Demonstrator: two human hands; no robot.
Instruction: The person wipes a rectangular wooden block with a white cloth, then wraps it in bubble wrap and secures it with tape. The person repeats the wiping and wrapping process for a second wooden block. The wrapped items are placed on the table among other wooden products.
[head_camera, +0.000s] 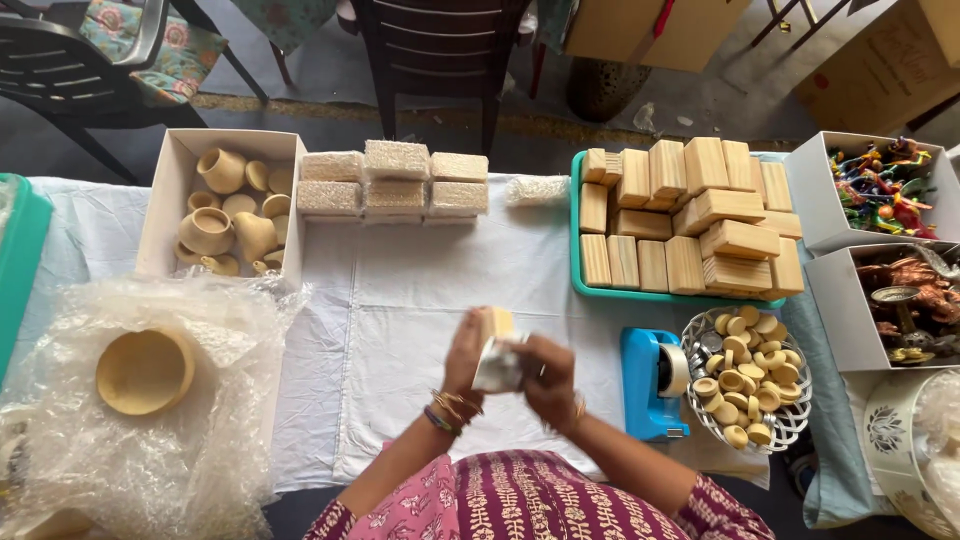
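Both my hands are raised together over the white cloth near the table's front edge. My left hand (465, 352) grips a small wooden block (496, 321) from the left. My right hand (548, 380) presses a crumpled white wrapping (497, 368) against the block's lower part. Only the block's top corner shows above the wrapping. Bangles sit on my left wrist.
A blue tape dispenser (652, 382) stands right of my hands, beside a wire basket of small wooden discs (748, 392). A green tray of wooden blocks (686, 220) lies behind. Wrapped bundles (394, 182), a box of clay pots (228, 207), bubble wrap with a wooden bowl (145, 372) lie left.
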